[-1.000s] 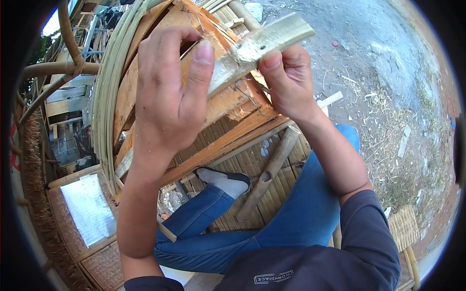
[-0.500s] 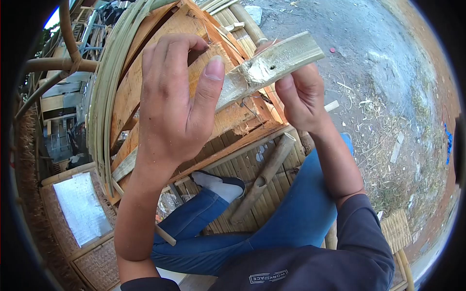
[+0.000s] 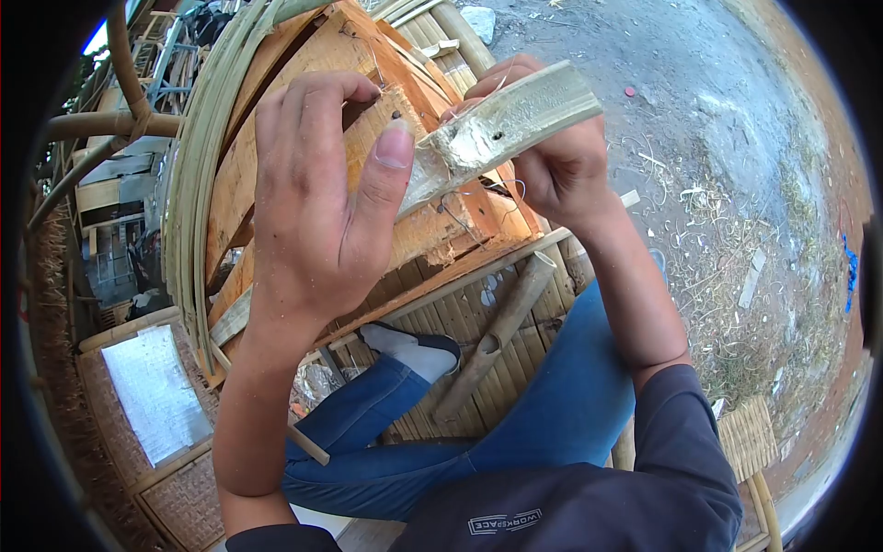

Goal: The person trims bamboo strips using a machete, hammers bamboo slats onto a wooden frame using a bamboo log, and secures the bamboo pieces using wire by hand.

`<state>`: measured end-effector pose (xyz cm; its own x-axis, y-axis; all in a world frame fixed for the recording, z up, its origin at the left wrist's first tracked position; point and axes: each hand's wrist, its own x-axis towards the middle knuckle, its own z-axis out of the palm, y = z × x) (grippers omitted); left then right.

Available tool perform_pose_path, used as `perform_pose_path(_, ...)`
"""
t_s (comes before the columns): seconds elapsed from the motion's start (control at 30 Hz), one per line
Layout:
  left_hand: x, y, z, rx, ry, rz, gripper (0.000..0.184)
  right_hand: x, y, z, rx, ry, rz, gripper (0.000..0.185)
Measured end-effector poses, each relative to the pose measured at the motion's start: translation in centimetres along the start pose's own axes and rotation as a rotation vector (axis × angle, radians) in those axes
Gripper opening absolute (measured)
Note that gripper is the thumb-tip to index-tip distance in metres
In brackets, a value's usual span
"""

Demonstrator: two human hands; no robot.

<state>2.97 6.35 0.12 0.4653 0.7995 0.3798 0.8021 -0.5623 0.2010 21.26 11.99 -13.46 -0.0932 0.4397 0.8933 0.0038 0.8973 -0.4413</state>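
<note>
A split bamboo strip (image 3: 538, 110) slants across a wooden frame (image 3: 303, 83), with a small dark hole near its pale, rough-cut patch. My left hand (image 3: 322, 193) is over the strip, its thumb apart from the bent fingers and nothing visible between them. Below the strip's upper end, my right hand (image 3: 566, 166) is closed, its fingers partly hidden behind the bamboo. Thin wire (image 3: 521, 184) loops out beside its thumb, and another fine strand rises above the strip. Whether the fingers pinch wire or bamboo is hidden.
Long bamboo slats (image 3: 198, 175) curve along the frame's left side. A bamboo tube (image 3: 497, 336) with a cut hole lies on the slatted platform (image 3: 441, 322) by my legs. Shavings litter the ground (image 3: 708, 202) to the right. At lower left is a silvery sheet (image 3: 156, 396).
My right hand has shifted so that its fingers reach farther along behind the strip and its thumb has left the near edge. The strip and left hand have moved slightly left. A wire loop now shows.
</note>
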Motion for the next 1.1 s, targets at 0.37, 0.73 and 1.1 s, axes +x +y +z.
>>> perform_pose_path(0.37, 0.3, 0.3, -0.5, -0.003, -0.071, -0.076, 0.041, -0.6, -1.3, 0.6, 0.421, -0.034, 0.236, 0.010)
perform_pose_path(0.73, 0.8, 0.3, -1.1, 0.071, -0.192, -0.063, 0.053, 1.4, 1.7, 0.4, 0.244, -0.073, -0.100, 0.010)
perform_pose_path(1.1, 0.5, 0.2, -1.2, 0.082, -0.199, -0.053, 0.055, 2.0, 2.9, 0.3, 0.195, -0.058, -0.257, 0.009)
